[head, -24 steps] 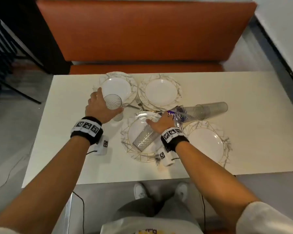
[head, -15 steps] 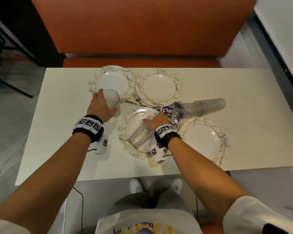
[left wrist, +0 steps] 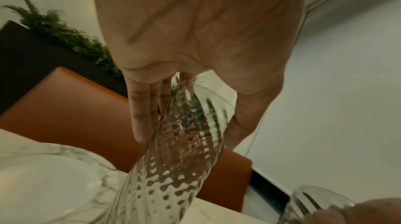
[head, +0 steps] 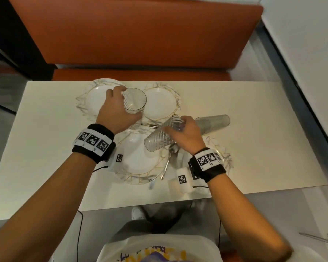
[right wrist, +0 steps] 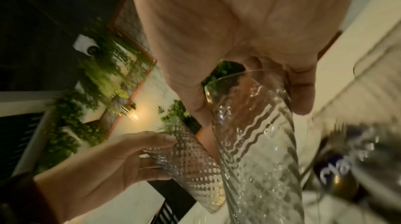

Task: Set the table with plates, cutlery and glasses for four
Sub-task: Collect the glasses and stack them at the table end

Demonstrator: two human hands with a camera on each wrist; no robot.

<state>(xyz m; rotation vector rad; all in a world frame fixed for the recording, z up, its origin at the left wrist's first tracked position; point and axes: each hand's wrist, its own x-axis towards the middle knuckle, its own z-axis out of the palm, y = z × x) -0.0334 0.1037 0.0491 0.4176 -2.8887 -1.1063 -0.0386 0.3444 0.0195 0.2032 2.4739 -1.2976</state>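
My left hand grips a clear patterned glass upright, held above the gap between the two far plates; the left wrist view shows fingers and thumb around this glass. My right hand grips a ribbed glass near its rim, tilted over the near left plate; the same glass fills the right wrist view. A spoon lies beside that plate. My right wrist hides most of the near right plate.
Clear stacked glasses lie on their side past my right hand. More cutlery lies between the plates. An orange bench runs behind the white table. The table's right half is bare.
My right hand has lifted the ribbed glass off the near left plate, tilting it. My left hand has raised its glass and carried it right, towards the far plates.
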